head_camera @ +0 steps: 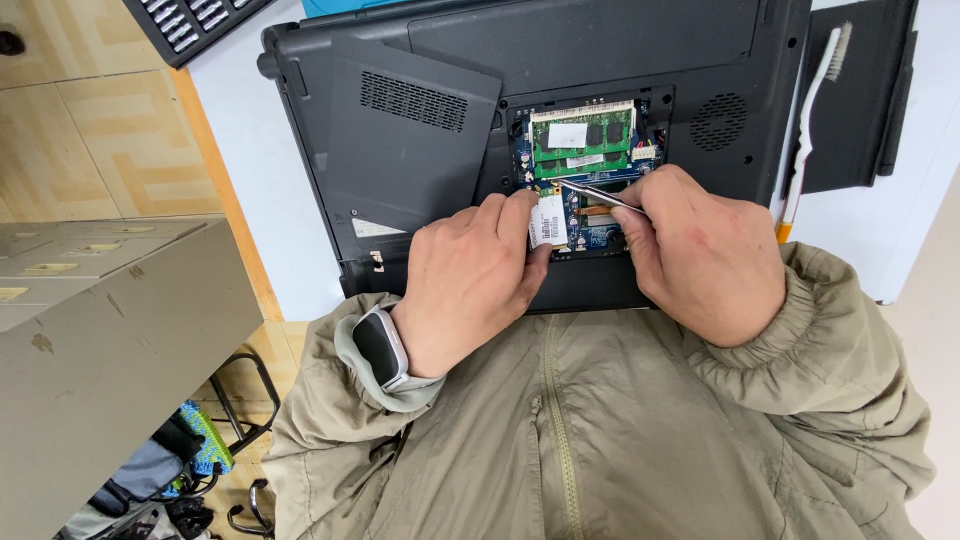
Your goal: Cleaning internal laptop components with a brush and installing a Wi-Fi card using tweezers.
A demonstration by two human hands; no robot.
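A dark grey laptop (560, 50) lies upside down on the table with an open bay showing a green memory module (583, 140) and a blue circuit board (590, 215). My left hand (470, 280) rests on the laptop's near edge, its fingers pressing a small white-labelled card (548, 222) in the bay. My right hand (700, 250) pinches metal tweezers (600, 193), whose tips point left into the bay just below the memory module. A loose grey cover panel (410, 140) lies on the laptop left of the bay.
A white toothbrush (812, 120) lies on a black panel (860, 90) at the right. A keyboard corner (190, 25) shows at the top left. A grey cabinet (110, 340) stands left of the white table (255, 180), with bags and a stool frame on the floor.
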